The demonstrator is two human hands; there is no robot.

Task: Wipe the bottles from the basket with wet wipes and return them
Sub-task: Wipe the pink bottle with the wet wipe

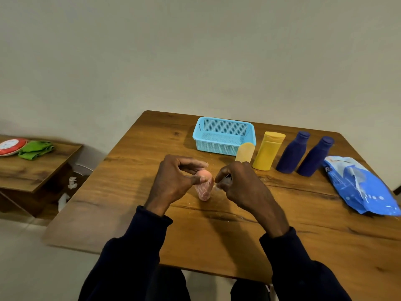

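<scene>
A small pink bottle (205, 187) stands upright on the wooden table (217, 240). My left hand (173, 181) pinches its rounded top between thumb and fingers. My right hand (240, 183) is curled just right of the bottle, gripping a crumpled wet wipe (226, 181) that is mostly hidden. The light blue basket (223, 135) sits behind, with nothing visible inside. To its right stand a short pale orange bottle (245, 152), a yellow bottle (268, 151) and two dark blue bottles (293, 152) (315, 156).
A blue wet wipe pack (360, 185) lies at the table's right side. A lower side table (32, 168) on the left carries a red-rimmed plate (12, 146) and a green cloth (35, 148). White crumpled wipes (67, 192) lie in the gap between the tables.
</scene>
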